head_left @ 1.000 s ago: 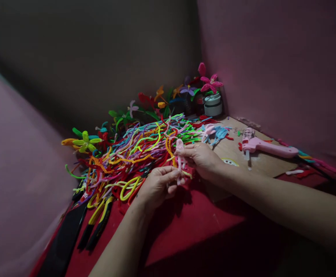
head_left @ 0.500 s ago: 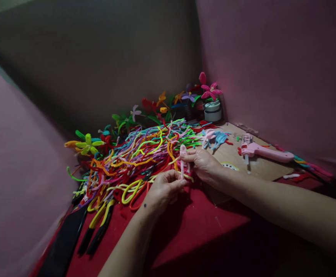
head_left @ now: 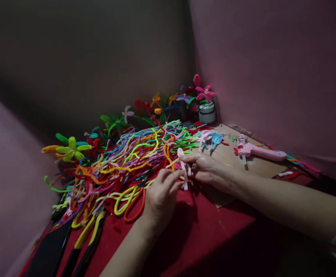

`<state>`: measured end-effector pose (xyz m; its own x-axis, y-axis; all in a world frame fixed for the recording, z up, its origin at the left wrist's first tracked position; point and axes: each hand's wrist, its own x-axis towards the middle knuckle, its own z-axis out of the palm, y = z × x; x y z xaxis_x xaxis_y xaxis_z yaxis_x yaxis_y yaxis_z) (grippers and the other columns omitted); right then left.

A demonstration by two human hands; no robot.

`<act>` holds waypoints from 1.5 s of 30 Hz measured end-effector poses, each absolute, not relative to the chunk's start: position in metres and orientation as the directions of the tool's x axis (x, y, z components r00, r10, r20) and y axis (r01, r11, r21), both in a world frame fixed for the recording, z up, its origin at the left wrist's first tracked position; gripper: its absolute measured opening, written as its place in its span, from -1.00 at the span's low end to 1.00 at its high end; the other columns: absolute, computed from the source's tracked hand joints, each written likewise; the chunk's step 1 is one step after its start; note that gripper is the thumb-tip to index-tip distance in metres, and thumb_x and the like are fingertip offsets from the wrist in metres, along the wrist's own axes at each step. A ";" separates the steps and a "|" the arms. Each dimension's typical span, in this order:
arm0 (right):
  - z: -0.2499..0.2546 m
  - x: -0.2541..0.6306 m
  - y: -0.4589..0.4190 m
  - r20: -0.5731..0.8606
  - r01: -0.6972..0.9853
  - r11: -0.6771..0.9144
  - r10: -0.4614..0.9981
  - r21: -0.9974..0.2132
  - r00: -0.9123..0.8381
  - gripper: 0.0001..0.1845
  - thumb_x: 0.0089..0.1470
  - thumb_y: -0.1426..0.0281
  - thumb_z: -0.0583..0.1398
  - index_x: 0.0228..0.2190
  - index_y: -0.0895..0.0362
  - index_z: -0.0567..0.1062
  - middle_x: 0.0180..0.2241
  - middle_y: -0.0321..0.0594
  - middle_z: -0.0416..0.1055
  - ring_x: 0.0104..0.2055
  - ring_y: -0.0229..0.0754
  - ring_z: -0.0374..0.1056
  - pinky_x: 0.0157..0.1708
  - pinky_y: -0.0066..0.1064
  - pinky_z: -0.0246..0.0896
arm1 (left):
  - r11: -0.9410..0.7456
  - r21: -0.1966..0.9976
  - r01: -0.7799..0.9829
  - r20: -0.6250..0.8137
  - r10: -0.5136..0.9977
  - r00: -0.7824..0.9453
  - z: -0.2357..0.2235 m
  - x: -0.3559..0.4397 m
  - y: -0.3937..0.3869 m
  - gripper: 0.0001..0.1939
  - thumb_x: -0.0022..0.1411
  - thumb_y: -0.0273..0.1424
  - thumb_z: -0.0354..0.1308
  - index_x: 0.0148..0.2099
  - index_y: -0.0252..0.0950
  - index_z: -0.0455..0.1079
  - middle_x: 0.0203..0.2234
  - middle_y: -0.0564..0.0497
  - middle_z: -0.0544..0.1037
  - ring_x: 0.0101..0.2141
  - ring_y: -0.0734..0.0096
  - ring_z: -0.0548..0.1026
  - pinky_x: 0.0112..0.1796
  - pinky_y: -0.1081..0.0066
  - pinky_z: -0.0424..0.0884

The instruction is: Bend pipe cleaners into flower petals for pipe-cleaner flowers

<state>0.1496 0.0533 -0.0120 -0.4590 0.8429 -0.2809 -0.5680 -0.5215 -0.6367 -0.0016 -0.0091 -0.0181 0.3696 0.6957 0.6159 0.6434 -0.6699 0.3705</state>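
Note:
Both my hands meet over a red table, working a folded pale pink pipe cleaner. My right hand pinches its upper looped part between thumb and fingers. My left hand is curled, with its fingertips pinching the lower stem of the same piece. Just behind the hands lies a big tangled heap of pipe cleaners in many colours.
Finished pipe-cleaner flowers line the back wall, and a pink one stands in a white pot in the corner. A pink glue gun lies on a brown board. Yellow-handled pliers and scissors lie at the front left.
The view has shifted a little leftward and down. My left hand rose slightly and its fingers moved up along the pink stem; my right hand keeps its pinch on the top.

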 end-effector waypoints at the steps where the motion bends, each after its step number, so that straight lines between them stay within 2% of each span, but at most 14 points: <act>1: -0.015 0.149 0.052 -0.250 -0.565 -0.525 0.833 -0.637 -0.493 -0.87 -0.10 0.59 0.12 -0.60 0.21 0.31 -0.71 -0.34 0.22 -0.68 -0.38 0.09 -0.66 -0.52 -0.01 | -0.705 0.279 0.653 0.637 0.644 0.423 -0.020 0.000 -0.009 -0.72 0.15 -0.52 0.04 -0.08 -0.22 0.38 -0.32 -0.05 0.43 -0.33 0.48 0.42 -0.34 0.52 0.32; 3: -0.019 0.147 0.050 -0.193 -0.560 -0.522 0.818 -0.643 -0.542 -0.88 -0.12 0.57 0.15 -0.61 0.20 0.30 -0.70 -0.34 0.23 -0.66 -0.38 0.11 -0.65 -0.53 0.00 | -0.736 0.163 0.657 0.656 0.578 0.485 -0.021 0.003 -0.012 -0.75 0.15 -0.54 0.04 -0.13 -0.24 0.41 -0.36 -0.05 0.44 -0.37 0.49 0.42 -0.38 0.53 0.32; 5: -0.022 0.145 0.048 -0.173 -0.529 -0.537 0.791 -0.657 -0.587 -0.88 -0.14 0.57 0.15 -0.62 0.21 0.30 -0.70 -0.33 0.23 -0.65 -0.38 0.12 -0.65 -0.54 0.00 | -0.772 0.104 0.627 0.680 0.515 0.522 -0.019 0.004 -0.014 -0.74 0.13 -0.56 0.06 -0.14 -0.24 0.41 -0.33 -0.08 0.46 -0.36 0.46 0.41 -0.38 0.51 0.33; 7: -0.023 0.145 0.046 -0.178 -0.483 -0.574 0.745 -0.661 -0.642 -0.90 -0.15 0.56 0.15 -0.62 0.22 0.31 -0.70 -0.33 0.23 -0.65 -0.38 0.11 -0.65 -0.54 0.00 | -0.818 0.069 0.571 0.711 0.441 0.547 -0.014 0.003 -0.016 -0.72 0.10 -0.60 0.07 -0.15 -0.23 0.42 -0.25 -0.10 0.49 -0.27 0.40 0.41 -0.31 0.43 0.36; 9: -0.023 0.145 0.045 -0.148 -0.477 -0.579 0.724 -0.661 -0.674 -0.92 -0.16 0.55 0.15 -0.61 0.23 0.33 -0.69 -0.34 0.21 -0.65 -0.40 0.08 -0.64 -0.55 -0.01 | -0.849 0.099 0.519 0.716 0.423 0.556 -0.006 0.002 -0.017 -0.73 0.10 -0.61 0.07 -0.18 -0.22 0.44 -0.24 -0.08 0.52 -0.19 0.34 0.40 -0.21 0.34 0.36; 12: -0.021 0.147 0.043 -0.082 -0.459 -0.526 0.716 -0.716 -0.694 -0.93 -0.16 0.52 0.14 -0.62 0.24 0.35 -0.70 -0.34 0.18 -0.66 -0.42 0.04 -0.68 -0.57 -0.08 | -0.817 0.335 0.469 0.677 0.555 0.484 0.004 0.000 -0.020 -0.78 0.14 -0.56 0.05 -0.23 -0.21 0.46 -0.32 -0.04 0.55 -0.20 0.32 0.42 -0.17 0.29 0.35; 16: -0.017 0.150 0.040 -0.030 -0.369 -0.376 0.735 -0.850 -0.678 -0.91 -0.19 0.48 0.16 -0.63 0.26 0.39 -0.71 -0.35 0.17 -0.69 -0.42 -0.01 -0.73 -0.56 -0.16 | -0.552 0.763 0.336 0.515 0.833 0.201 0.011 -0.001 -0.026 -0.80 0.14 -0.49 0.08 -0.19 -0.20 0.44 -0.39 0.00 0.52 -0.38 0.40 0.45 -0.29 0.37 0.38; 19: -0.016 0.150 0.038 0.011 -0.350 -0.274 0.774 -0.896 -0.634 -0.92 -0.22 0.47 0.18 -0.59 0.26 0.43 -0.70 -0.36 0.20 -0.70 -0.43 -0.01 -0.74 -0.55 -0.13 | -0.427 0.879 0.212 0.428 0.903 0.041 0.014 0.000 -0.030 -0.81 0.10 -0.48 0.13 -0.20 -0.18 0.40 -0.48 0.08 0.49 -0.48 0.48 0.42 -0.37 0.44 0.35; 23: -0.016 0.151 0.036 0.050 -0.325 -0.204 0.776 -0.923 -0.629 -0.91 -0.22 0.47 0.16 -0.65 0.25 0.41 -0.73 -0.35 0.23 -0.71 -0.41 0.06 -0.73 -0.53 -0.03 | -0.453 0.788 0.417 0.498 0.867 0.001 0.017 0.001 -0.034 -0.90 0.08 -0.50 0.13 -0.35 -0.21 0.45 -0.54 0.09 0.44 -0.48 0.51 0.37 -0.38 0.50 0.29; 26: -0.016 0.153 0.036 0.056 -0.284 -0.192 0.732 -0.940 -0.679 -0.89 -0.21 0.47 0.13 -0.66 0.25 0.42 -0.72 -0.33 0.27 -0.73 -0.41 0.10 -0.72 -0.54 0.04 | -0.530 0.671 0.518 0.555 0.823 0.123 0.018 0.002 -0.035 -0.87 0.08 -0.53 0.11 -0.35 -0.23 0.45 -0.49 0.05 0.43 -0.43 0.45 0.36 -0.36 0.47 0.28; 29: -0.017 0.154 0.037 0.048 -0.235 -0.175 0.698 -0.956 -0.714 -0.90 -0.23 0.48 0.14 -0.64 0.26 0.44 -0.72 -0.32 0.30 -0.74 -0.41 0.14 -0.71 -0.55 0.08 | -0.581 0.595 0.555 0.561 0.795 0.231 0.018 0.002 -0.036 -0.87 0.08 -0.55 0.09 -0.36 -0.25 0.42 -0.45 0.02 0.43 -0.37 0.41 0.37 -0.34 0.44 0.28; 34: -0.017 0.152 0.037 0.026 -0.220 -0.185 0.708 -0.958 -0.706 -0.93 -0.29 0.53 0.13 -0.61 0.25 0.42 -0.73 -0.34 0.28 -0.74 -0.35 0.19 -0.74 -0.55 0.04 | -0.559 0.586 0.587 0.547 0.807 0.222 0.018 -0.002 -0.035 -0.91 0.12 -0.53 0.07 -0.36 -0.27 0.38 -0.47 0.03 0.40 -0.42 0.45 0.37 -0.38 0.47 0.28; 39: -0.015 0.148 0.033 0.043 -0.279 -0.169 0.783 -0.945 -0.620 -0.97 -0.27 0.52 0.09 -0.64 0.22 0.33 -0.71 -0.35 0.24 -0.75 -0.41 0.06 -0.77 -0.54 0.00 | -0.626 0.502 0.596 0.534 0.767 0.356 0.013 -0.004 -0.031 -0.91 0.12 -0.54 0.07 -0.33 -0.28 0.37 -0.45 0.00 0.45 -0.37 0.42 0.38 -0.32 0.43 0.31; 45: -0.014 0.145 0.029 0.058 -0.296 -0.137 0.822 -0.945 -0.567 -0.84 -0.19 0.49 0.09 -0.69 0.16 0.20 -0.78 -0.43 0.10 -0.79 -0.42 -0.01 -0.80 -0.55 -0.08 | -0.685 0.328 0.651 0.529 0.704 0.474 0.011 -0.003 -0.025 -0.91 0.13 -0.54 0.07 -0.36 -0.28 0.36 -0.43 -0.02 0.46 -0.26 0.35 0.35 -0.21 0.32 0.31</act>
